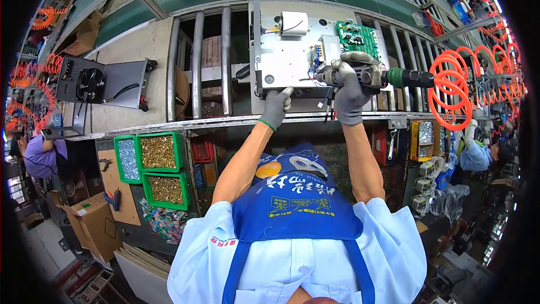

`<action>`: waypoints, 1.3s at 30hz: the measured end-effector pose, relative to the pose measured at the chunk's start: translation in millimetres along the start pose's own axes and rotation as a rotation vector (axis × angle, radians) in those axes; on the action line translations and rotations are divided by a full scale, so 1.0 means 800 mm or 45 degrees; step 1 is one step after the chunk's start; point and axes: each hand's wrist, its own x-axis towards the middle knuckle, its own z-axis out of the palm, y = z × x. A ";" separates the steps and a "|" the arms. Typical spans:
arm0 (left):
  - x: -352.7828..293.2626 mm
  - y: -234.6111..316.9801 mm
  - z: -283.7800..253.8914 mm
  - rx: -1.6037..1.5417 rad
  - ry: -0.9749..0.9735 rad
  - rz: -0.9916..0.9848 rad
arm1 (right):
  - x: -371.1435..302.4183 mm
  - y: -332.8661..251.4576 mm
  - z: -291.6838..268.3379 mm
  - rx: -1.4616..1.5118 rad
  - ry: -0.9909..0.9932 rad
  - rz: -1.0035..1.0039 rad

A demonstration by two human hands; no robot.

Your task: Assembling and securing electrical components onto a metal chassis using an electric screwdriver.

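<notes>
Nearest, green bins of brass screws (159,152) sit at the left. Beyond the rail, the left hand (276,107) presses gloved fingertips, loosely curled and gripping nothing, on the near edge of the grey metal chassis (287,56). The right hand (351,87) is wrapped tightly around a pneumatic screwdriver (388,76) (long axis lying left-right), tip pointing left at the chassis wiring. A green circuit board (358,38) lies farther.

Brown cardboard box (90,222) w/ white label, lower left on floor.
</notes>
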 end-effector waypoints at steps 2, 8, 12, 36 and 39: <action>0.003 0.001 0.000 0.103 -0.063 -0.013 | 0.003 0.010 0.001 -0.142 -0.001 -0.018; -0.024 0.019 0.051 -0.652 0.185 -0.300 | 0.018 0.009 -0.002 -0.031 -0.171 0.072; -0.009 0.024 0.078 -0.557 0.260 -0.223 | 0.036 0.007 0.001 0.058 -0.251 0.136; 0.041 0.037 0.150 -1.320 0.115 0.557 | 0.080 0.026 -0.020 0.258 -0.990 0.469; 0.052 0.033 0.148 -1.293 0.243 0.628 | 0.077 0.033 -0.018 0.218 -1.019 0.441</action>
